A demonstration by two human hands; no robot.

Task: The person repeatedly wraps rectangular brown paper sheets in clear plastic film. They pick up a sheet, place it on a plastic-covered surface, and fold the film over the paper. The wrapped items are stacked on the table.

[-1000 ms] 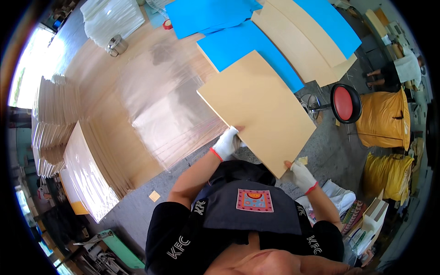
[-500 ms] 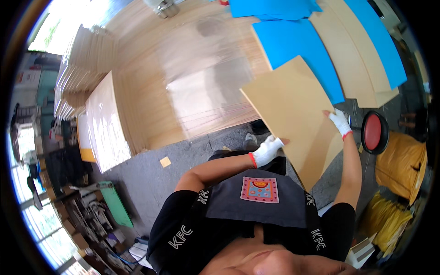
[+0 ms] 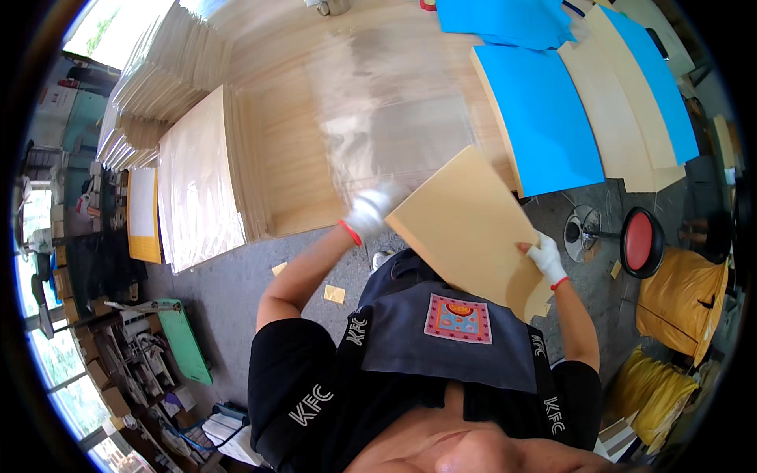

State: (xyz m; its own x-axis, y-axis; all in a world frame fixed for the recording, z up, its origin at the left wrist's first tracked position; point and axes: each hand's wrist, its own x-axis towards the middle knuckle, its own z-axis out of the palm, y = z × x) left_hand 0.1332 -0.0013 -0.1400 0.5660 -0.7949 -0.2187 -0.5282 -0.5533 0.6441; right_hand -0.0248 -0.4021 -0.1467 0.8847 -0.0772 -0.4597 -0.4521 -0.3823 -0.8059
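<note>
I hold a tan rectangular board (image 3: 471, 225) tilted in front of my dark apron. My left hand (image 3: 371, 211), in a white glove, grips its upper left corner and looks blurred. My right hand (image 3: 544, 256), also gloved, grips the board's right edge. Just beyond the board lies a large wooden sheet (image 3: 347, 110) with a glossy film over it.
Blue-faced boards (image 3: 544, 118) and plain boards (image 3: 619, 118) lie at the upper right. Stacks of pale sheets (image 3: 193, 189) stand at the left. A red-seated stool (image 3: 639, 240) and yellow sacks (image 3: 682, 296) are at the right. Small tan scraps (image 3: 334, 293) lie on the grey floor.
The board has swung from my right toward the middle, in front of me. My left hand rose to its upper corner and my right hand dropped along its right edge.
</note>
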